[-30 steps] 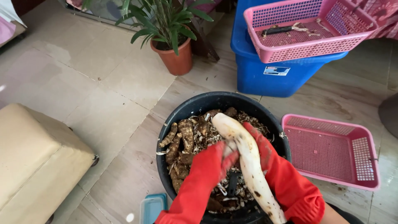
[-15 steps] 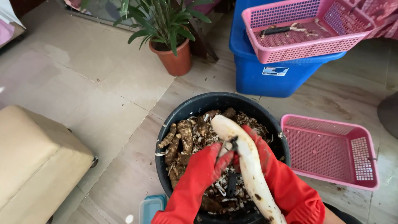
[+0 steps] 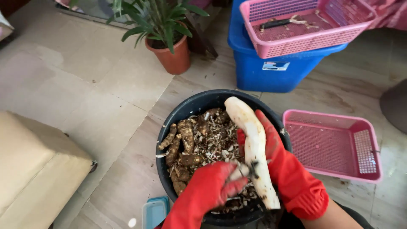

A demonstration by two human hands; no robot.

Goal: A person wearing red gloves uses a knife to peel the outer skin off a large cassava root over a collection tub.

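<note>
Both my hands wear red rubber gloves over a black bucket [image 3: 186, 109]. My right hand [image 3: 277, 154] grips a long, pale peeled root [image 3: 249, 127] from behind and holds it slanted above the bucket. My left hand [image 3: 207, 191] presses a small dark-bladed tool [image 3: 248, 170] against the root's lower part. Inside the bucket lie brown unpeeled roots [image 3: 185, 135] and a heap of peel scraps [image 3: 216, 146].
An empty pink mesh basket [image 3: 330, 116] sits on the floor to the right of the bucket. Behind stands a blue tub [image 3: 271, 72] topped by another pink basket [image 3: 296, 46]. A potted plant [image 3: 169, 53], a beige box [image 3: 34, 169] and a teal container [image 3: 154, 212] are nearby.
My left hand has slid down the root toward me with the tool. The right hand keeps its grip and the root has tilted slightly.
</note>
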